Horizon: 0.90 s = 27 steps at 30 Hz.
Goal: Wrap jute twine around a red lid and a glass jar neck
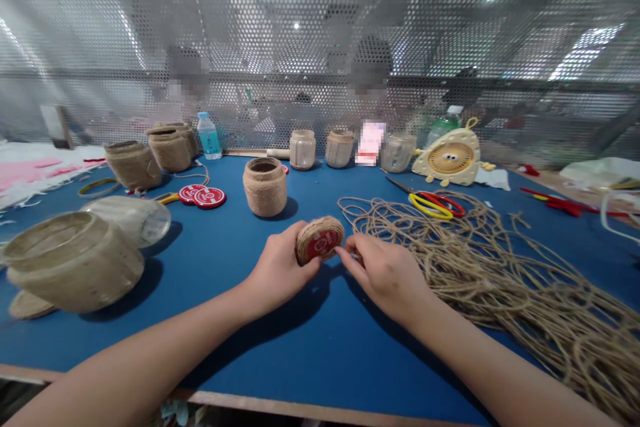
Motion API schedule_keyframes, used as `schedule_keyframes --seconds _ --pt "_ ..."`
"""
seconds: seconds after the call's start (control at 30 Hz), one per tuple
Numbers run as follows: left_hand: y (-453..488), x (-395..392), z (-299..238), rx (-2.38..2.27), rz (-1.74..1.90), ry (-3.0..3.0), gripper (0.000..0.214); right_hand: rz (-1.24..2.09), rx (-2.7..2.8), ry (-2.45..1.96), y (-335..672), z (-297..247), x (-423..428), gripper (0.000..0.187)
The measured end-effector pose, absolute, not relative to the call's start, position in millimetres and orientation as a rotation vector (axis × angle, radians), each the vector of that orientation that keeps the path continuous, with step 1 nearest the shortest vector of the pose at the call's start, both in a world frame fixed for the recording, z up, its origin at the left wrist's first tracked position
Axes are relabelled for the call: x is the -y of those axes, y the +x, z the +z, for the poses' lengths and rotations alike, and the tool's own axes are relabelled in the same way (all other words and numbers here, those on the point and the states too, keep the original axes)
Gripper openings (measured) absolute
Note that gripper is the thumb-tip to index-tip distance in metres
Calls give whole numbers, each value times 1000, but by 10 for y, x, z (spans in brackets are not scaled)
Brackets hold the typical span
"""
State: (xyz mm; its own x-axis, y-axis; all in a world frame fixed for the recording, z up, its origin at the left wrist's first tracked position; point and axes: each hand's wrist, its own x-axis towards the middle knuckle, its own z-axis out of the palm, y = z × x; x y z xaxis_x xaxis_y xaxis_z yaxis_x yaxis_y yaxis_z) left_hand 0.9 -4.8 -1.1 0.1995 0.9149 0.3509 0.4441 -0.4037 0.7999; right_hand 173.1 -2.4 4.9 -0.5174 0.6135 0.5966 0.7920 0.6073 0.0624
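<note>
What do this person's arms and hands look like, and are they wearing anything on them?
Both the left hand and the right hand are bare, with no gloves. The left forearm and right forearm show no sleeves, watch, bracelet or cables. No rings show.

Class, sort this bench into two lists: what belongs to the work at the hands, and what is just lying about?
Belongs: left hand holding a twine-wrapped lid with a red label, right hand touching it; loose jute twine; twine-wrapped jar; scissors with red and yellow handles.
Lying about: plastic water bottle; yellow desk fan.
</note>
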Motion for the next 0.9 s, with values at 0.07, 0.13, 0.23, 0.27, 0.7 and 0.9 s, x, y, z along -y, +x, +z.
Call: schedule_keyframes --seconds 0.07,0.13,0.23,0.27,0.7,0.9 --pt "10 56 -12 -1259 1137 1946 25 -481 2301 -1098 1727 43 26 24" --pt "8 64 -15 -1256 1136 1962 24 -507 2297 -1100 1724 39 29 24" --pt "6 72 -18 -1262 1129 2002 22 -512 2312 -1117 1722 39 35 25" --pt "6 73 -18 -1263 1122 2018 22 -513 2323 -1116 1722 41 38 25" --pt "13 43 -39 -1153 1141 1844 32 -379 2175 -1270 1717 16 -6 25" --pt "21 34 -38 -1005 1084 1787 41 -31 2155 -1310 1693 72 -29 21"
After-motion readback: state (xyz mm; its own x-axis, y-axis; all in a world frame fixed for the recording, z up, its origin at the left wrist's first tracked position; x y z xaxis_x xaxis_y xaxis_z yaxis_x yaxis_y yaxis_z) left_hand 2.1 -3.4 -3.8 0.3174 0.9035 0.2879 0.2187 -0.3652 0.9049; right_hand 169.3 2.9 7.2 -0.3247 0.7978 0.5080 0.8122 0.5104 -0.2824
